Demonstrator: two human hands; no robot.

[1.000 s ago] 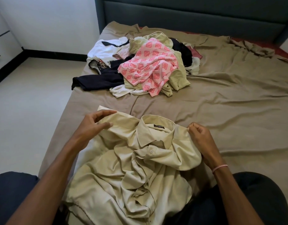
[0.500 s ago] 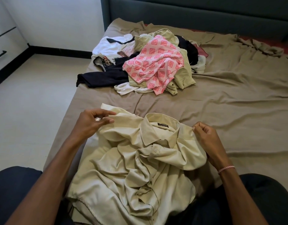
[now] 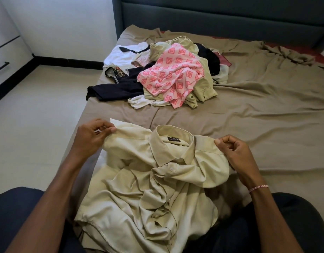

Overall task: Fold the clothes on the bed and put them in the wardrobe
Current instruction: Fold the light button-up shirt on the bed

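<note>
At 6 o'clock on the bed [image 3: 258, 115], beige shirt [image 3: 148, 189]: front up, collar [image 3: 173, 137] toward 12, body crumpled down to the lap.
Left hand [image 3: 90, 137]: thumb and fingers pinch the shoulder at the collar's 9 o'clock.
Right hand [image 3: 236, 152]: fingers curled, pinching the shoulder at 3 o'clock.
Change: left grip went from loose to firm within the last second; shoulders drawn slightly wider.
Meaning: probably still the spreading step, no fold made.
Pile [image 3: 168, 77]: 12 o'clock, unfolded, untouched.
</note>
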